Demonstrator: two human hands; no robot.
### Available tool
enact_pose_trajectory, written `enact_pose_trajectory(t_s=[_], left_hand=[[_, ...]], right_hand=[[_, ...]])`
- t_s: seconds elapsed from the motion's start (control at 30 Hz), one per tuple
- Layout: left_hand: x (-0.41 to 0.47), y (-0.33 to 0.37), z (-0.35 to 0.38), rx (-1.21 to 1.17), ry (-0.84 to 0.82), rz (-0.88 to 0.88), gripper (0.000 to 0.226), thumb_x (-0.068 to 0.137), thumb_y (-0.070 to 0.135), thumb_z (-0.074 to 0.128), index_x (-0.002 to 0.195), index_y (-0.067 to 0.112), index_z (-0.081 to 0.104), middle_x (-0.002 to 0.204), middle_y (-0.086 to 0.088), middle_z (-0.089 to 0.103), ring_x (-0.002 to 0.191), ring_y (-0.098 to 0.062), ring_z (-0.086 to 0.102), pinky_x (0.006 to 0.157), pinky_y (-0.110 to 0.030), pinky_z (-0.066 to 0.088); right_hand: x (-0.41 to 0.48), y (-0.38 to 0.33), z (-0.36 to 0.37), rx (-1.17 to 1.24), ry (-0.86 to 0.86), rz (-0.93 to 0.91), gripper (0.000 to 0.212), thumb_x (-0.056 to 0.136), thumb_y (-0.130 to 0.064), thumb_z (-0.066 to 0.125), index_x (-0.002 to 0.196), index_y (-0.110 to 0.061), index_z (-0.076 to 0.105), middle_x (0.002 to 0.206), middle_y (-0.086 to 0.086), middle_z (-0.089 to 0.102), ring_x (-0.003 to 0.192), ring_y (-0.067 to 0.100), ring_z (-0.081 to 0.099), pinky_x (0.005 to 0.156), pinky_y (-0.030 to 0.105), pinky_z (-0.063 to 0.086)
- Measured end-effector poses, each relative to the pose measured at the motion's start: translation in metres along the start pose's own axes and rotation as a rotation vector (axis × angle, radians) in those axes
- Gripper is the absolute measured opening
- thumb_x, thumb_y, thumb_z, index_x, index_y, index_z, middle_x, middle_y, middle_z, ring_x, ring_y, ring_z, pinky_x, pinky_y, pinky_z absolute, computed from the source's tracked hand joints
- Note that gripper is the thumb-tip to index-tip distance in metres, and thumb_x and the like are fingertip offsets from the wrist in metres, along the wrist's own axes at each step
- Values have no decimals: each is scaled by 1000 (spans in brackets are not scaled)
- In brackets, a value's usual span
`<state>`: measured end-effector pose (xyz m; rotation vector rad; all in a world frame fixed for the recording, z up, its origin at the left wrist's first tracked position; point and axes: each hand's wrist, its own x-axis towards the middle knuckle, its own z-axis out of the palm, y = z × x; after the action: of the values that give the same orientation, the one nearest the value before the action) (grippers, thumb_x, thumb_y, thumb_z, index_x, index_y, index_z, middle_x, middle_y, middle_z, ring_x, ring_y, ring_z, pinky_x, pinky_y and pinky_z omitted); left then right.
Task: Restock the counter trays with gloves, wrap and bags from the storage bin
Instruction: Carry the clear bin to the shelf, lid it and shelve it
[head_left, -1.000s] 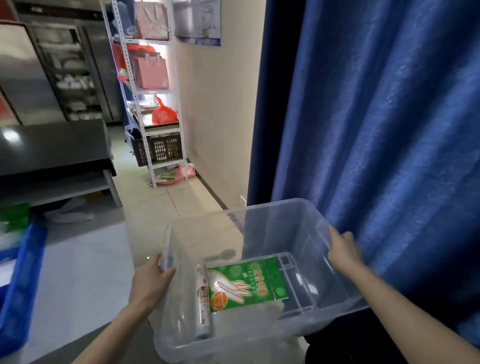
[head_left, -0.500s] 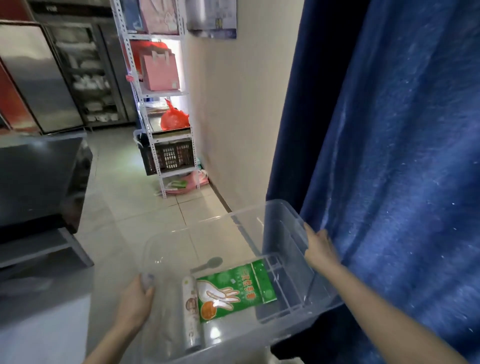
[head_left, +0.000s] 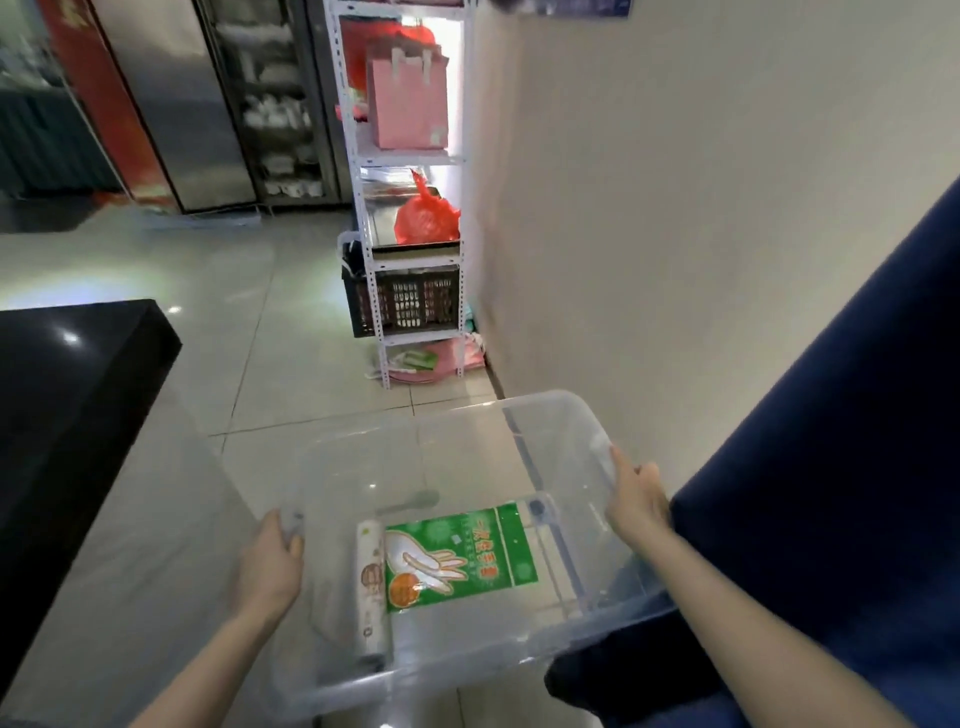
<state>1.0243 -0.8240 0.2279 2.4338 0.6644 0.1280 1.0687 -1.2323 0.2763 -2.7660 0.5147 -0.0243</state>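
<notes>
Both hands grip a clear plastic storage bin (head_left: 545, 431): left hand (head_left: 267, 569) clamped on its left rim, right hand (head_left: 635, 501) on its right rim. Inside, a green flat glove packet (head_left: 467, 556) lies on the bottom, touching a white wrap roll (head_left: 371, 587) along the packet's left edge

a white shelf rack (head_left: 371, 218) holds a pink bag (head_left: 408, 104) beside a blue curtain (head_left: 852, 426).

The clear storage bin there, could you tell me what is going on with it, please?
A person holds the clear storage bin off the tiled floor with both hands: the left hand grips its left rim and the right hand its right rim. On the bin's bottom lie a roll of wrap and, beside it, a green pack of gloves. Nothing has been taken out yet.
</notes>
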Motion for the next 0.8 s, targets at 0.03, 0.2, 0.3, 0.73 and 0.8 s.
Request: enact_pose_trajectory(t_s=[0.03, 0.2, 0.3, 0.73, 0.8], left_hand=[[16, 8, 3, -2, 17, -14, 39, 91, 18, 56, 128, 10, 50, 99, -31, 66, 93, -48, 61, 77, -44, 47], [99, 52, 7, -26, 100, -59, 36, 87, 12, 61, 122, 3, 54, 101, -30, 66, 94, -45, 61, 78, -42, 47], [153, 74, 9, -20, 162, -70, 42, 86, 13, 63, 126, 5, 54, 103, -28, 67, 95, -44, 62, 78, -41, 48], [466, 111, 37, -135, 190, -115, 26, 91, 18, 55, 116, 12, 56, 97, -19, 69, 91, -40, 63, 74, -38, 44], [513, 114, 32, -125, 197, -137, 31, 91, 17, 56, 120, 10, 54, 97, -23, 68, 93, -42, 63, 76, -41, 46]], right_hand=[[23, -9, 1, 22, -31, -20, 31, 94, -41, 43, 120, -24, 49, 104, 10, 54, 79, 26, 54, 61, 32, 42], [138, -65, 2, 85, -134, -161, 74, 82, -1, 40, 148, -28, 21, 109, 18, 41, 97, 41, 50, 90, 45, 47], [207, -102, 14, 88, -154, -199, 76, 80, 0, 39, 148, -28, 21, 108, 20, 41, 101, 42, 47, 93, 46, 45], [486, -322, 97, 119, -189, -262, 72, 81, -8, 46, 144, -36, 25, 96, 9, 36, 99, 42, 53, 91, 42, 45], [521, -364, 104, 123, -200, -260, 70, 82, -7, 47, 143, -35, 27, 97, 6, 33, 99, 43, 55, 90, 41, 45]])
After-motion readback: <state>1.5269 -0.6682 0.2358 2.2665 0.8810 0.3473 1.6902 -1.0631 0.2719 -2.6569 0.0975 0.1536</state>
